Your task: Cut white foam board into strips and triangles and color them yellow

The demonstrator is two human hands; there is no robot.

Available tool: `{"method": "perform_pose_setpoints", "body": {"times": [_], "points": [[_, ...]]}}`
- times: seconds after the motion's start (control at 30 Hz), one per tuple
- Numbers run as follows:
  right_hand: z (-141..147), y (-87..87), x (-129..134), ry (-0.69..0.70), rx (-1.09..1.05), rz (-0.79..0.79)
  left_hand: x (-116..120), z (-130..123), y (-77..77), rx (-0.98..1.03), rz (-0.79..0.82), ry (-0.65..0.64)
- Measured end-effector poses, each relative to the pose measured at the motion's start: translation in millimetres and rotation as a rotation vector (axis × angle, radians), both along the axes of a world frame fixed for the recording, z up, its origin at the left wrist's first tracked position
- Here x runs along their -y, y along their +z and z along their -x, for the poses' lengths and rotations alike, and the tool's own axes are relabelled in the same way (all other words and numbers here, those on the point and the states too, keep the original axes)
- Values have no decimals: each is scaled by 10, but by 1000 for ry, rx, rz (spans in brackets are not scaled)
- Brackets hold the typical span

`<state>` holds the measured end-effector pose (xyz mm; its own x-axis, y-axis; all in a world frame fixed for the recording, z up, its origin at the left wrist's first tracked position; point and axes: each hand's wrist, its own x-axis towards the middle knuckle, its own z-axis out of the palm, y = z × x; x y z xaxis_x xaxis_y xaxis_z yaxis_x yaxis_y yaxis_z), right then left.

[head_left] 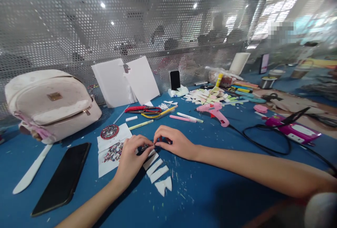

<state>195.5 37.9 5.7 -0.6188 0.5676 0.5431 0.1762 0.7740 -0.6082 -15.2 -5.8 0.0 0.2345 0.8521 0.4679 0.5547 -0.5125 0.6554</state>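
My left hand (133, 156) and my right hand (177, 143) meet above the blue table, thumbs and forefingers pinched together. Whatever sits between the fingertips is too small to make out. Behind them lies a dark item (143, 148), mostly hidden by my left fingers. Just below the hands are white foam strips (159, 174) and a notched white piece (164, 186). Left of my left hand, a white paper sheet (102, 166) bears a scatter of colourful beads or sequins (113, 152) and a round red-rimmed dish (110, 131) full of similar bits.
A pink glue gun (214, 112) lies right, its black cable (259, 147) looping toward a purple device (295, 129). Beyond the hands are red-handled scissors or pliers (142, 109) and pens (186, 117). A black phone (63, 177), white knife (33, 170) and backpack (52, 105) stand left.
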Motion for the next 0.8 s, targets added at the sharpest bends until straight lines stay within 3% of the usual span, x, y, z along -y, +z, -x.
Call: {"method": "perform_pose_setpoints", "body": {"times": [0.3,0.8], "points": [[-9,-2,-30,-62,-43,89,-53,14,-35,126,59,-60],[6,30,-13,20,43,62,-14,-8,28,195,53,-88]]}}
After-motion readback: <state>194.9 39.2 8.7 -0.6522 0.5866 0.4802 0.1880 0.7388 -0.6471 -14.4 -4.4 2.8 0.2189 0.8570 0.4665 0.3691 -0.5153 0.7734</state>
